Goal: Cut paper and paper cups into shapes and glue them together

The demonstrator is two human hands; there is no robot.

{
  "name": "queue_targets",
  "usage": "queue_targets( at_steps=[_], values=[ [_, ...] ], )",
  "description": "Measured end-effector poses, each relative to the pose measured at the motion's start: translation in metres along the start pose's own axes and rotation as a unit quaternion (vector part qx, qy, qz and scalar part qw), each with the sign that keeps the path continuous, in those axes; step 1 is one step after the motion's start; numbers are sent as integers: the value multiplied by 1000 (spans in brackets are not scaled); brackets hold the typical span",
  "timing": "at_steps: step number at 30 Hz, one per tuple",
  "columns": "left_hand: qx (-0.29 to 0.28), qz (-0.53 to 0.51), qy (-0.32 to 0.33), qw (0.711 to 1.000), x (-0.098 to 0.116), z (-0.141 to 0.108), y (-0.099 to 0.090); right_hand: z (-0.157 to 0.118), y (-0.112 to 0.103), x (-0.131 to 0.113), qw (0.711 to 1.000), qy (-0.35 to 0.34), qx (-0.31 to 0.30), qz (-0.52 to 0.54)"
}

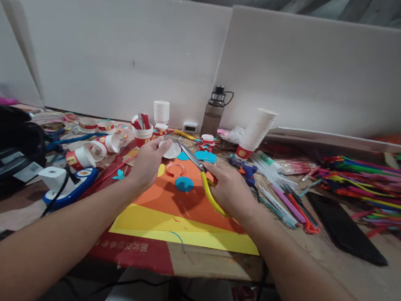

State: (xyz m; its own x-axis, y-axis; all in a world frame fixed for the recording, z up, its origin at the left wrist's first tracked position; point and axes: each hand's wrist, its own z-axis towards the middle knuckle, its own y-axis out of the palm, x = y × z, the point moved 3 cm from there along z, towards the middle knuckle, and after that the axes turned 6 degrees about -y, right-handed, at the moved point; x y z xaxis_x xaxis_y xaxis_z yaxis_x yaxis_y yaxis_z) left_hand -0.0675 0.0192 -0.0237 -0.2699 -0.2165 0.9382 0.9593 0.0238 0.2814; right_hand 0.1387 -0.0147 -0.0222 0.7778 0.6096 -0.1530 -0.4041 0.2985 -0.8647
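1. While the left hand pinches the white piece by its edge, turning that piece steadily into the blades would probably give a cleaner curve than twisting the scissors.
2. The left forearm reaches in diagonally, fingertips raised over the surface.
3. The white piece sits between both hands, above the orange paper and beyond the blue disc; its contact with the blades seems close but is too blurred to confirm.
4. The right hand grips the yellow handles, blades angled leftward.
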Motion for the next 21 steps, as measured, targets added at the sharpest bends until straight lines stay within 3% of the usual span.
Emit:
queue_targets(
  at_steps=[21],
  values=[
    [26,-27,-35,999,1,2,-2,1,-6,-12,999,3,-44,-27]
  ],
)
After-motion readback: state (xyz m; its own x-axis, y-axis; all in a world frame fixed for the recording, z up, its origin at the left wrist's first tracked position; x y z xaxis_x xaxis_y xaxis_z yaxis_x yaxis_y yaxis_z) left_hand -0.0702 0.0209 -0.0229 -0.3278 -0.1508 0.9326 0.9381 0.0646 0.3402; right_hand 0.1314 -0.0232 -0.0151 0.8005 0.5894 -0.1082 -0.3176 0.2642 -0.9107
